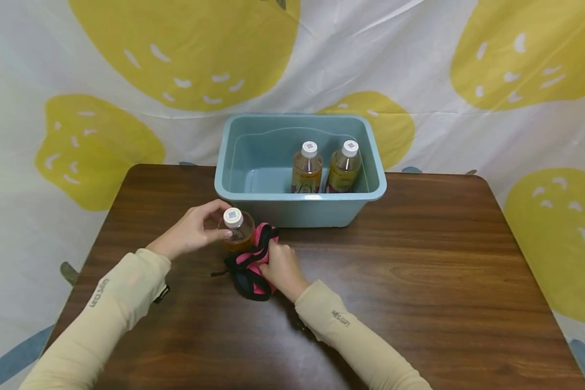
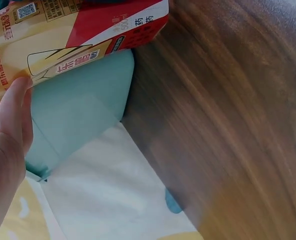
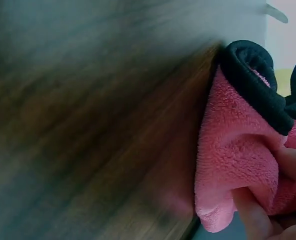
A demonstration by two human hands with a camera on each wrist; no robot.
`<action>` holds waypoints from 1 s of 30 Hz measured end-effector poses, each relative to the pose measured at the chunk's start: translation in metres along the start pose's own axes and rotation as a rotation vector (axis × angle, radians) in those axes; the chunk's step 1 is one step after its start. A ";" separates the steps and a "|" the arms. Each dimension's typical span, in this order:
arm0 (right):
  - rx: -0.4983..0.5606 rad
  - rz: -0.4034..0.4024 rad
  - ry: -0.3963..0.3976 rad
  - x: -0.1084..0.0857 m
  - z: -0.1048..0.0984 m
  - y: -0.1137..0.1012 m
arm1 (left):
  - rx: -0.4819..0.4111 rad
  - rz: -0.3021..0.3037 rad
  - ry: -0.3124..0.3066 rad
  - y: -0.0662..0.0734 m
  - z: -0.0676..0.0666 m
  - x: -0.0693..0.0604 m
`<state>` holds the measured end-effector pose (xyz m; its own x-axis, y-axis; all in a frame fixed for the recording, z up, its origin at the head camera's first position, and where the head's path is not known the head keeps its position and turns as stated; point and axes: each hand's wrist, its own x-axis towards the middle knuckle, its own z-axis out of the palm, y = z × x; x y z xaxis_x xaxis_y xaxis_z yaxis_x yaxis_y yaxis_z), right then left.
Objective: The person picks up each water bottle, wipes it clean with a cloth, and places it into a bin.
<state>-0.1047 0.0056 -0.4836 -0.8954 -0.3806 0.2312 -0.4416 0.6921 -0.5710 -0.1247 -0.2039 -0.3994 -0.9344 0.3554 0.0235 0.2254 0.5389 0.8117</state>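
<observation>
Just in front of the blue-green bin, my left hand point(image 1: 197, 230) holds a plastic drink bottle point(image 1: 241, 235) near its white cap, thumb and fingers on either side. The left wrist view shows the red and yellow label of this bottle point(image 2: 103, 35) with fingertips against it. My right hand point(image 1: 284, 268) grips a bunched pink cloth point(image 1: 265, 281) with black edging, held against the bottle's right side. In the right wrist view the fingers press into folds of the fluffy pink cloth point(image 3: 238, 160). The cloth hides the bottle's lower part in the head view.
A blue-green plastic bin point(image 1: 273, 211) stands at the back of the brown wooden table point(image 1: 443, 271). Inside, on its right side, stand two capped bottles point(image 1: 307, 170), point(image 1: 343, 170). A lemon-patterned curtain point(image 1: 190, 49) hangs behind the table.
</observation>
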 end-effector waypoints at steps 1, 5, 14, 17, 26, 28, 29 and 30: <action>0.000 0.001 0.001 0.000 0.001 0.001 | 0.002 0.001 -0.001 0.000 0.000 0.001; 0.010 0.009 0.003 0.001 0.002 0.004 | 0.006 -0.002 -0.002 -0.001 -0.001 0.003; 0.131 -0.058 0.131 0.002 -0.016 -0.007 | -0.002 -0.014 0.008 -0.002 -0.001 0.004; 0.144 -0.133 0.222 0.008 -0.031 -0.019 | 0.011 0.005 0.011 -0.002 -0.001 0.006; 0.099 -0.177 0.182 0.028 -0.064 -0.046 | 0.010 -0.013 -0.007 -0.001 -0.004 0.008; 0.089 -0.159 0.159 0.028 -0.065 -0.047 | 0.015 -0.009 -0.008 -0.001 -0.004 0.007; 0.083 -0.153 0.156 0.027 -0.065 -0.048 | 0.019 -0.006 -0.006 -0.001 -0.004 0.007; 0.080 -0.150 0.156 0.027 -0.065 -0.048 | 0.023 -0.005 -0.004 -0.001 -0.004 0.007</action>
<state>-0.1113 0.0022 -0.3992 -0.8207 -0.3721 0.4336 -0.5702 0.5816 -0.5801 -0.1325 -0.2049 -0.3976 -0.9346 0.3553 0.0170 0.2268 0.5583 0.7980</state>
